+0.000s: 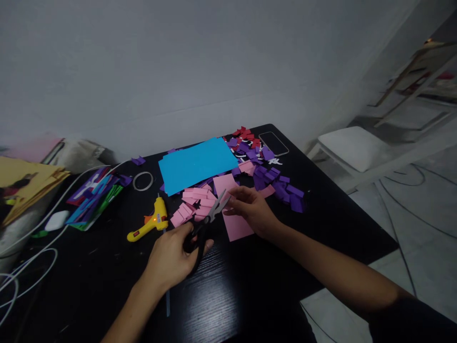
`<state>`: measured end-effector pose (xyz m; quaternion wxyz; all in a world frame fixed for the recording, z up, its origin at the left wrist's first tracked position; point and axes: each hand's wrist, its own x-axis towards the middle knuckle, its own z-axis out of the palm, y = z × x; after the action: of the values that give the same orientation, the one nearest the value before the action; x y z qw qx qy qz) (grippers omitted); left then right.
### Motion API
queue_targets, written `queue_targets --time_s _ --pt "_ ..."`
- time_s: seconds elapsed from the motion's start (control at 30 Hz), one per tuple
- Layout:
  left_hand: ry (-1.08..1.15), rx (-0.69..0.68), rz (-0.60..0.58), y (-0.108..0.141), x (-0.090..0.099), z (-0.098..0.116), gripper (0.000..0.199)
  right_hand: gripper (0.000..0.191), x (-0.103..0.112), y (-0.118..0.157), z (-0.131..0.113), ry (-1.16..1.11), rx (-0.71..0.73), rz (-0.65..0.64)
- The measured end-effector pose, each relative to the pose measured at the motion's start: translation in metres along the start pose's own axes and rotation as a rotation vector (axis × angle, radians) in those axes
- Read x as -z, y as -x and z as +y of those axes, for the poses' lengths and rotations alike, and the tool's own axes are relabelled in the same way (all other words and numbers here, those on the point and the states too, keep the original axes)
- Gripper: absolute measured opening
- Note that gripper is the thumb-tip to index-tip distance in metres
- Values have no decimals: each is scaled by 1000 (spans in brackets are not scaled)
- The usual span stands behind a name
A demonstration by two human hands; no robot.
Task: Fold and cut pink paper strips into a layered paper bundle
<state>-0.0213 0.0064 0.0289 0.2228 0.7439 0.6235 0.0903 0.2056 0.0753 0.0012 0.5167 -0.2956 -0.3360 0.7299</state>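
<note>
My left hand [171,255] is closed around the black handles of a pair of scissors [210,216]. The blades are slightly apart and point away toward my right fingertips. My right hand [252,208] has its thumb and fingers pinched together at a pink paper [238,228], part of it hidden under the hand. More pink paper [224,182] shows just beyond the blades. Beside the scissors lies a heap of small folded pink paper pieces [194,200].
Blue sheets [196,164] lie behind the pink heap, with purple pieces [282,190] and red pieces [246,134] to the right. A phone [273,144] rests at the far corner. Leftward are a yellow glue gun [152,221], tape ring [143,181] and white cables [53,259].
</note>
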Motion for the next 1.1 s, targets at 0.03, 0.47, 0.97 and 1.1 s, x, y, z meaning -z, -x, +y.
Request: queue_targets --time_s 0.03,0.47,0.97,1.1 --pt "-10 3 -1 0 0 0 40 29 0 0 0 -3 3 2" --pt "-55 9 -9 -1 -1 2 39 32 1 -1 1 9 11 10" --pt "-57 14 11 0 -2 1 38 33 1 -1 1 10 -8 26" --pt "-61 6 9 -1 -2 2 39 34 1 -1 1 12 -10 30"
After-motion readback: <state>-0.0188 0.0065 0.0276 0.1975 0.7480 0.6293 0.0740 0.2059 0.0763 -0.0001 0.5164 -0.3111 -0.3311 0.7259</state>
